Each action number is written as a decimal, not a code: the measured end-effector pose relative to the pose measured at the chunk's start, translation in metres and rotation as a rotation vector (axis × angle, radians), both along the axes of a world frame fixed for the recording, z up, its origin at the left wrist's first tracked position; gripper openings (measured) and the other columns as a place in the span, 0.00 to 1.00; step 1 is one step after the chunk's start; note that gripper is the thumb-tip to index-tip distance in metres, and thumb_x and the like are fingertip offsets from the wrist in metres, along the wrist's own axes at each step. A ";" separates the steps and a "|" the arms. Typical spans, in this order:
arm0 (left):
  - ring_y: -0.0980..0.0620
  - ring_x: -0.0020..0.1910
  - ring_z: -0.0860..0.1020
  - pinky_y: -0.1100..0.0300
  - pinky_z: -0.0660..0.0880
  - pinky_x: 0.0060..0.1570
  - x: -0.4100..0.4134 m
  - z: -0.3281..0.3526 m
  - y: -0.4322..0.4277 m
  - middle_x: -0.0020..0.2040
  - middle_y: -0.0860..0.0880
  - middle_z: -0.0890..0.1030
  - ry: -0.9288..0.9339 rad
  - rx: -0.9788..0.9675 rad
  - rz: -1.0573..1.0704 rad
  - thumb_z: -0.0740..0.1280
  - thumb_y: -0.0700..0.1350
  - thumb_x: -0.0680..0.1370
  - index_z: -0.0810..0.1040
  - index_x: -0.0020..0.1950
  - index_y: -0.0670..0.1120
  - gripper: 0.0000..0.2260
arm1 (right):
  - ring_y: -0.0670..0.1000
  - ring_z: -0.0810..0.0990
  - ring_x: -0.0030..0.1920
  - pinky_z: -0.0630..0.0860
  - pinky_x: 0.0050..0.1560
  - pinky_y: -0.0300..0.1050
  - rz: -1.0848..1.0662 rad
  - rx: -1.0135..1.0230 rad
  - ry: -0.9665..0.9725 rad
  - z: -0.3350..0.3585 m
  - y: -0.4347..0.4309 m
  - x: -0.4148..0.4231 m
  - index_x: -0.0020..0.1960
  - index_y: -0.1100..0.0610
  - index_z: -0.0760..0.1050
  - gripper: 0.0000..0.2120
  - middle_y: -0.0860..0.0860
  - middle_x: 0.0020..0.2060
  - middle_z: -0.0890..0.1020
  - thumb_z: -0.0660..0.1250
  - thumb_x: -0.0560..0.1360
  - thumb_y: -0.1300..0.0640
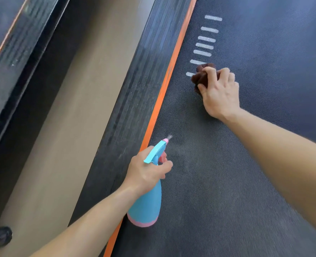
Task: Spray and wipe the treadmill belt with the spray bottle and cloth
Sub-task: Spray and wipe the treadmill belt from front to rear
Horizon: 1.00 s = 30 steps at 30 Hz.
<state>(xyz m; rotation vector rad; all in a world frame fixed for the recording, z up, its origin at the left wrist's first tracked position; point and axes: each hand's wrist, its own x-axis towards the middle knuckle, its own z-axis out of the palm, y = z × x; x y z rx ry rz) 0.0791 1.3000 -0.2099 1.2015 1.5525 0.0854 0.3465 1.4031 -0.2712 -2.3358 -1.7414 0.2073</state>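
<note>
One spray bottle (148, 204), blue with a pink base and a pink nozzle tip, is held over the near left part of the treadmill belt (227, 182). Its long axis runs near to far, base towards the person and head away. The nozzle points far and slightly right, down the belt, with a faint grey wisp at its tip. The left hand (146, 171) grips the bottle's neck, fingers curled round it at the pink trigger.

One cloth (202, 76), dark brown and bunched, lies on the belt farther off, near its left edge. The right hand (220, 93) rests on the belt with its fingers and thumb curled round the cloth, clutching it; the knuckles face up and the forearm stretches back to the near right. The two hands are well apart.

A row of seven white dashes (207, 39) runs away along the belt's left side; the cloth covers part of the two nearest ones. One orange stripe (159, 106) borders the belt on the left, with a black ribbed side rail (131, 101) just beside it, and a tan floor (60, 127) beyond that.
</note>
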 end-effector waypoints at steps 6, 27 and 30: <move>0.46 0.39 0.87 0.69 0.77 0.39 -0.011 0.009 0.004 0.45 0.51 0.84 -0.065 -0.017 0.027 0.75 0.44 0.76 0.83 0.55 0.50 0.08 | 0.64 0.69 0.63 0.68 0.62 0.62 0.028 -0.042 0.012 -0.004 0.024 -0.005 0.73 0.50 0.64 0.23 0.61 0.64 0.69 0.60 0.81 0.43; 0.54 0.48 0.84 0.58 0.84 0.42 -0.018 0.021 0.037 0.54 0.47 0.85 -0.257 0.111 0.308 0.76 0.42 0.76 0.80 0.71 0.59 0.25 | 0.63 0.73 0.57 0.72 0.51 0.61 0.269 -0.049 -0.135 -0.027 0.014 -0.058 0.67 0.50 0.69 0.21 0.59 0.57 0.73 0.62 0.79 0.41; 0.51 0.46 0.84 0.60 0.83 0.40 -0.022 0.022 0.037 0.54 0.47 0.85 -0.259 0.119 0.297 0.76 0.43 0.76 0.80 0.67 0.64 0.23 | 0.63 0.73 0.56 0.71 0.49 0.60 0.182 -0.035 -0.144 -0.026 0.005 -0.068 0.64 0.51 0.69 0.19 0.59 0.57 0.73 0.63 0.79 0.42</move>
